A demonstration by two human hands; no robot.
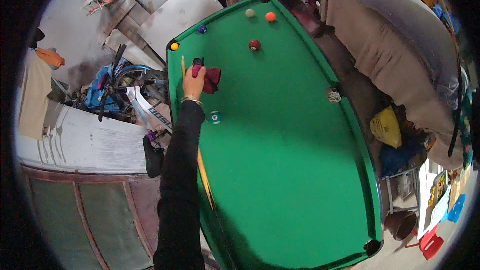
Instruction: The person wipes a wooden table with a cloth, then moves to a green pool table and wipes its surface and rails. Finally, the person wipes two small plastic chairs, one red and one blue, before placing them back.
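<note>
My left hand (193, 83), with a bracelet at the wrist, reaches out over the green pool table (285, 165) near its left rail. It grips a maroon cloth (212, 81) that hangs out to the right, together with a small black object (198, 61) I cannot identify. A wooden cue (204, 178) lies along the left side, partly hidden by my hand and dark sleeve; whether my hand touches it is unclear. Just right of the forearm rests a green-and-white striped ball (215, 117). A yellow ball (174, 46) sits at the far left corner pocket. My right hand is out of view.
Toward the far end lie a blue ball (202, 29), a whitish ball (250, 13), an orange ball (270, 17) and a dark red ball (254, 45). A bicycle (144, 101) stands left of the table. A brown-draped sofa (367, 48) and yellow bag (386, 126) are at right.
</note>
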